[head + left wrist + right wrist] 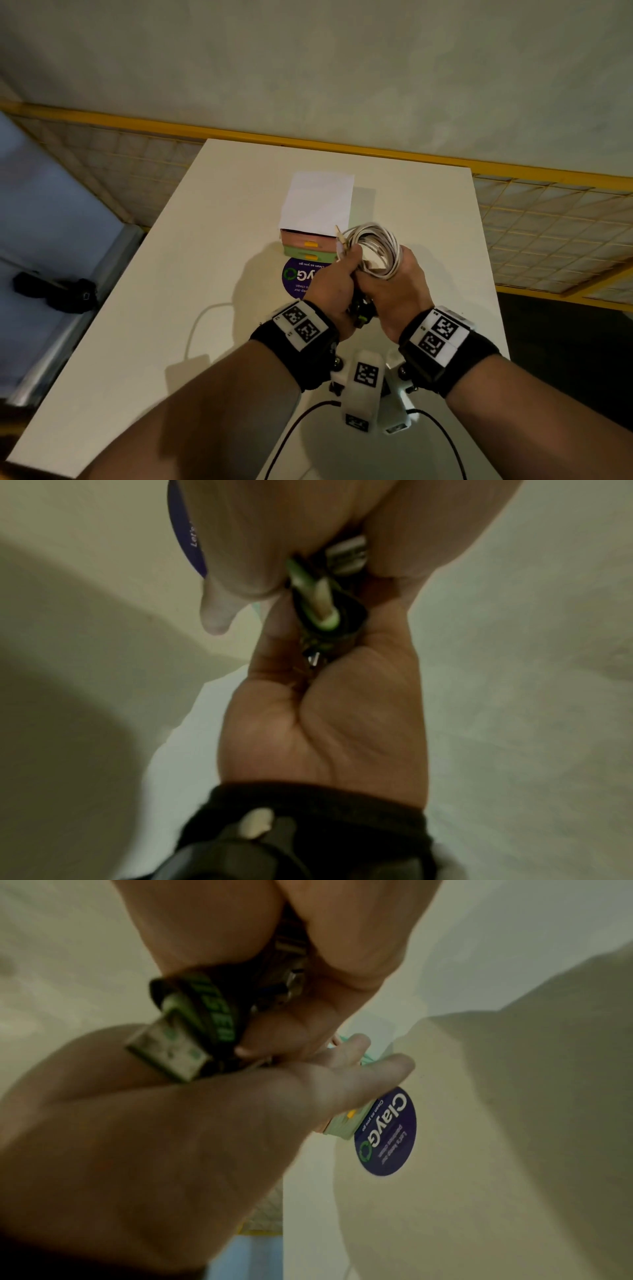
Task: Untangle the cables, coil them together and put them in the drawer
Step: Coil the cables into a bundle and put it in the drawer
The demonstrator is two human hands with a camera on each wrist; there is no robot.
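Note:
I hold a coil of white cables (375, 248) above the white table (171, 342), gripped from both sides. My left hand (329, 284) clasps its left side, where a gold-tipped plug (339, 236) sticks up. My right hand (399, 284) wraps the right side. Between my palms hangs a black strap with green letters (212, 1010) and a green USB plug (167, 1047); the same strap (325, 615) shows in the left wrist view. Just beyond the coil stands the small drawer unit (318, 202), with a pink drawer (294, 240) over a green drawer (294, 254), both pushed in.
A loose white cable (205, 310) lies curved on the table left of my left wrist. A round purple sticker (294, 277) is stuck in front of the drawers. A yellow wire fence (548, 219) runs behind and to the right. A black object (54, 291) lies off the table's left edge.

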